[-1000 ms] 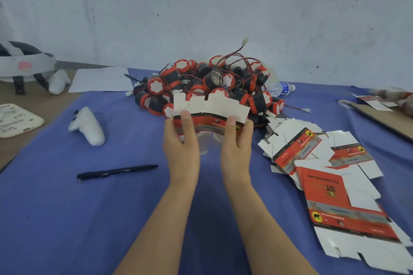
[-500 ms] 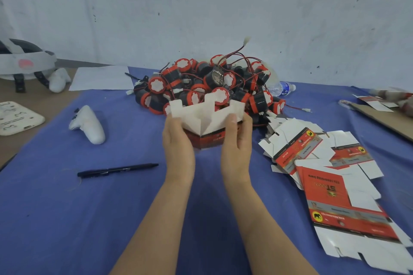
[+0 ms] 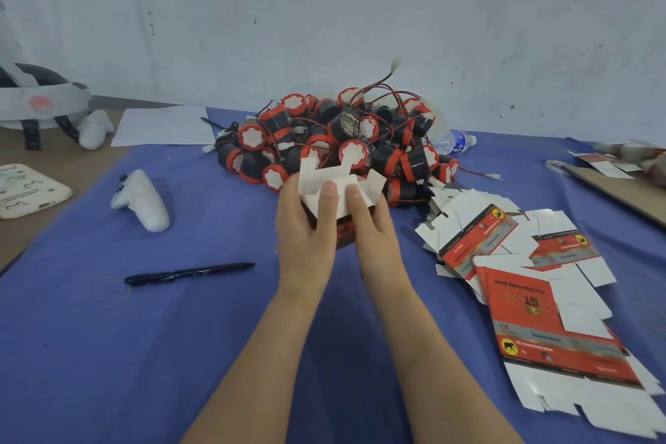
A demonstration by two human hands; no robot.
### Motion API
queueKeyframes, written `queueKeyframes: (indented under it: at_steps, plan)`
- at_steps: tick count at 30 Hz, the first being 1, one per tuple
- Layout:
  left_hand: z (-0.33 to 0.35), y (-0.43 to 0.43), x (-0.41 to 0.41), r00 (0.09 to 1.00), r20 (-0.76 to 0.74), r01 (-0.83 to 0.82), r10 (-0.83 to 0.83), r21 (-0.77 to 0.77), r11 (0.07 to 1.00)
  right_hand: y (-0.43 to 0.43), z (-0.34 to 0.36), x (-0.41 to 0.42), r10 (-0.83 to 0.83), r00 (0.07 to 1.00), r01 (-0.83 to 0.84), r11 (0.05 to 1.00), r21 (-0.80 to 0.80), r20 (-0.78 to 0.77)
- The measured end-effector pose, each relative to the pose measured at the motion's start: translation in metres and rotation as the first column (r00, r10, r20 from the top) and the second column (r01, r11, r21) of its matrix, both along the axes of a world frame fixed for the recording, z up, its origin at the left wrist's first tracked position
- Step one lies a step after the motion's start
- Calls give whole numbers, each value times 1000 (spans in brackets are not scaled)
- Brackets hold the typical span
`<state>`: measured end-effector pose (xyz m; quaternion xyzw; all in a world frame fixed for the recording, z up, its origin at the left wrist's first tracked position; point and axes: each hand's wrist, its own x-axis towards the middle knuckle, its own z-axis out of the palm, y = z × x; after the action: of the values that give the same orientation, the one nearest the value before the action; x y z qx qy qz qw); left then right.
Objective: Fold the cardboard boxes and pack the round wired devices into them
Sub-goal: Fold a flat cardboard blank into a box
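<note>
Head view: you are looking down at both forearms reaching over a blue cloth-covered table [image 3: 180, 353], with the work held in front of the heap of parts

Box in hand: the small red-and-white printed cardboard box [image 3: 340, 191] is up off the cloth between your hands, just in front of the pile; 1 second ago it was a flat sleeve held by its edges, half a second ago it had popped open with white flaps standing up, and now those flaps are being pressed inward

Left hand: your left hand [image 3: 306, 227] is wrapped around the box's left side, thumb pushing down on a white flap

Right hand: your right hand [image 3: 371, 227] is closed on the box's right side, thumb also on the flap, so both hands are holding the same box

What this means: you look to be closing 1 end of the box, probably its bottom; the flaps are not yet tucked flat, so nothing can be packed in it yet

Devices: the pile of round black-and-red wired devices [image 3: 335, 141] lies just behind the box, none of them in your grip

Remaining stock: flat unfolded red-and-white cardboard box blanks [image 3: 540, 299] lie spread to your right, so most folding appears undone

Nearby clutter: a black pen [image 3: 189, 273] and a white handheld controller [image 3: 144, 200] lie to your left, well apart from the work
</note>
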<state>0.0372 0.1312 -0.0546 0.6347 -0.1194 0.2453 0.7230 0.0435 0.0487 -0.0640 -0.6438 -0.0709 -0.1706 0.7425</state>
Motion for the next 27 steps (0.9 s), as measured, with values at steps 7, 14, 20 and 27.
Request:
queueKeyframes:
  at_steps: [7, 14, 20, 27]
  plan:
    - [2, 7, 7, 982, -174, 48, -78, -169, 984, -2, 4, 2, 44, 986, -20, 989, 149, -161]
    - [6, 7, 5, 920, -327, 180, -217, -140, 974, -1, 9, -2, 11, 976, 21, 990, 143, -217]
    - [8, 6, 1, 945, -256, 194, -203, -60, 979, -10, 11, -1, -107, 967, 102, 994, -37, -230]
    - [5, 10, 3, 960, -252, 111, -121, -53, 992, -20, 9, -6, 43, 998, -36, 983, -179, 35]
